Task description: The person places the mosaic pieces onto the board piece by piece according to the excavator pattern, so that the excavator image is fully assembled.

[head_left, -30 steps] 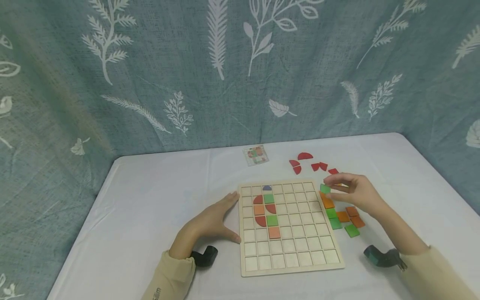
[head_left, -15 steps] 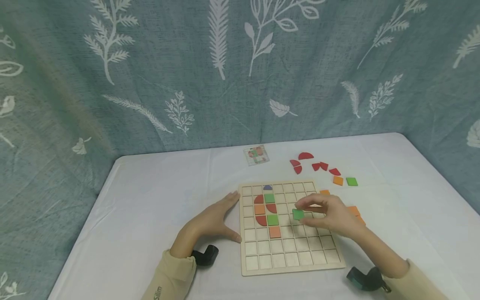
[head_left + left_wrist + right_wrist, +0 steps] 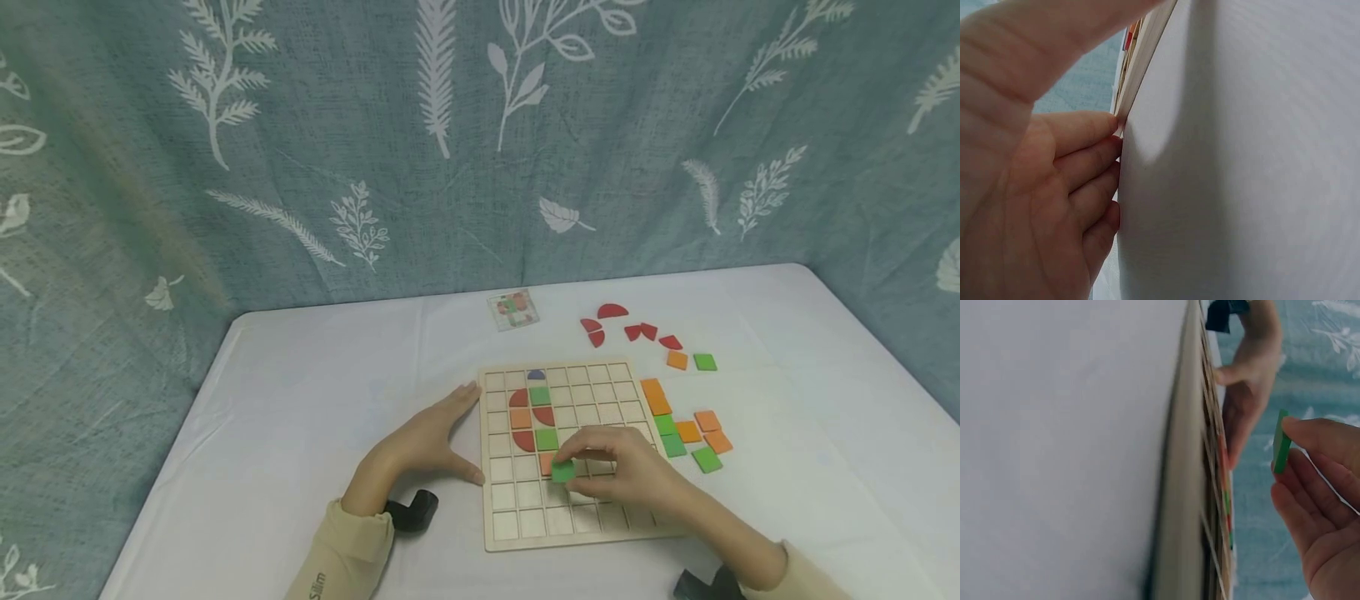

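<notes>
A pale wooden grid board (image 3: 517,497) lies on the white table. Its cells hold green and orange square tiles, red curved pieces and a small blue half-round near the far edge. My left hand (image 3: 423,433) rests at the board's left edge, thumb and fingers spread and touching the rim; in the left wrist view its fingertips (image 3: 1110,147) meet the board's side. My right hand (image 3: 618,467) pinches a green square tile (image 3: 563,472) between thumb and fingers over the board, next to the orange tile (image 3: 547,463). In the right wrist view that green tile (image 3: 1282,442) is held above the board surface.
Loose green and orange tiles (image 3: 687,431) lie along the board's right side. Several red curved pieces (image 3: 612,311) are scattered beyond its far right corner. A small patterned card (image 3: 513,309) lies near the table's back edge, before a leaf-print curtain (image 3: 450,225).
My right hand has brought a green tile from the right of the board leftward and then nearer over the grid. The left hand has stayed at the board's edge.
</notes>
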Available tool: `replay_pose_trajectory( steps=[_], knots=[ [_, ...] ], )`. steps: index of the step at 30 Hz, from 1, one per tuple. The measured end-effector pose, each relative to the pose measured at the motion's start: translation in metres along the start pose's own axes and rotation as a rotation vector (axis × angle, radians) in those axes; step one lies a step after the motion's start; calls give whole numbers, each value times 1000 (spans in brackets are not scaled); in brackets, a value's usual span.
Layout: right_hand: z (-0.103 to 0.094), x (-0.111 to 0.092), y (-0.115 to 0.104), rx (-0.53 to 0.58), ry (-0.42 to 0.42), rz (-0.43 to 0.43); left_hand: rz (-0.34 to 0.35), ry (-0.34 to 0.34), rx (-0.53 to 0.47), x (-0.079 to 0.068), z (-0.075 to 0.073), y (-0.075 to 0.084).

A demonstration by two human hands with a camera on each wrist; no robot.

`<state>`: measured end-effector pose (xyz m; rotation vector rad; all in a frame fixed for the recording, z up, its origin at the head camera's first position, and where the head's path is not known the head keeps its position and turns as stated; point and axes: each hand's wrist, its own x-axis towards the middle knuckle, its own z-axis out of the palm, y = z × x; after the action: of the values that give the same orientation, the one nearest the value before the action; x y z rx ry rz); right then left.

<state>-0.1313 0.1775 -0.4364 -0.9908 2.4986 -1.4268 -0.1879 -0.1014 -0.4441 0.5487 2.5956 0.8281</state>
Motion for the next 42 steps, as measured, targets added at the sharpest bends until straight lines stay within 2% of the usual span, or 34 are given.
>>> replay_pose_trajectory(
  steps=[6,12,17,29,42],
  knots=[
    [10,-7,0,-34,-19,-10,-2,-2,6,0,-1,0],
    [14,-9,3,-143,-32,-56,2,-2,7,0,-2,0],
    [17,-8,4,-206,-42,-57,0,-3,5,0,-2,1],
    [26,-5,3,-288,-6,-66,-8,-3,5,-2,-2,0],
    [28,-7,-1,-322,-6,-42,-8,3,7,1,2,0]
  ],
)
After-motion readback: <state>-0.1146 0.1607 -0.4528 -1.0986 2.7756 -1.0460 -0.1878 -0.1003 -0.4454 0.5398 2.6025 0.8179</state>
